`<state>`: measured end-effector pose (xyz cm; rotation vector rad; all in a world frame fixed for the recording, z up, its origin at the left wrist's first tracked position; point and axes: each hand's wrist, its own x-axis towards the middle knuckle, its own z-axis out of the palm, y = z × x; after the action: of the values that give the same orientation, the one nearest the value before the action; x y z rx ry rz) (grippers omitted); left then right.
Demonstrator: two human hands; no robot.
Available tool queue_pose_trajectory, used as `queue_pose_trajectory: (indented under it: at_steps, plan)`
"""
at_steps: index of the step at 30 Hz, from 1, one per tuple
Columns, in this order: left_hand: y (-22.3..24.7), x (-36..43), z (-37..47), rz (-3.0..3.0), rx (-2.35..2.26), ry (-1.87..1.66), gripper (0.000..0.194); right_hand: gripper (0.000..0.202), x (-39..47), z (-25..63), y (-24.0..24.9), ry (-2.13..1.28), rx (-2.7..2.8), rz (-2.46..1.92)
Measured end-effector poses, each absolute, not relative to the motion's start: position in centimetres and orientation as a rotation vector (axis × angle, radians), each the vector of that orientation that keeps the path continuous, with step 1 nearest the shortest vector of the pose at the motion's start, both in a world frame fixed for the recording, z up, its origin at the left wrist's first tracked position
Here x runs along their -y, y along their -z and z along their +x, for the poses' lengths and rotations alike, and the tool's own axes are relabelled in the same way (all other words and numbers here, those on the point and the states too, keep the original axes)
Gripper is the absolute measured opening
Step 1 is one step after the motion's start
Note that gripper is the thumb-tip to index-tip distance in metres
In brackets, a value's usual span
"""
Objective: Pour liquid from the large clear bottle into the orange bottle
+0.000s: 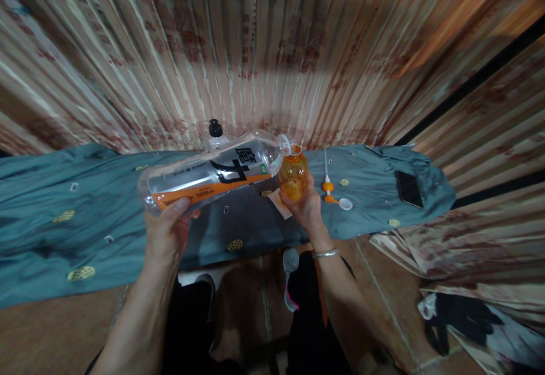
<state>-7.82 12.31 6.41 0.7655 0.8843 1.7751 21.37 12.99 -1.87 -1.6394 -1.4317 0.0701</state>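
My left hand (172,221) is closed around the lower end of a large clear plastic bottle (204,173) with an orange and black label. The bottle is tilted nearly flat, its neck pointing right. Its mouth is at the rim of a small translucent orange bottle (293,170), where some liquid shows low inside. My right hand (306,207) wraps round that orange bottle and holds it roughly upright. To the right, an orange dispenser pump (327,186) with a thin tube lies on the cloth beside a small white round piece (346,204).
A blue-green patterned cloth (255,230) covers the long narrow surface. Behind the large bottle stands another bottle with a black cap (216,128). A dark phone (409,188) lies at the right end. Striped curtains (238,51) hang close behind, and clothing (468,318) is at lower right.
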Motion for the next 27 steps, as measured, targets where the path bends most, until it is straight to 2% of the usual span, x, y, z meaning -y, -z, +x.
queue_pose_trajectory:
  at_steps: [15, 27]
  plan:
    - [-6.76, -12.36, -7.43, 0.723, -0.924, -1.801, 0.046, 0.087, -13.11, 21.45, 2.15, -0.048, 1.444, -1.652]
    - [-6.94, -12.31, -7.41, 0.728, -0.917, -1.801, 0.045, 0.090, -13.18, 21.57, 2.22, -0.063, 1.444, -1.622]
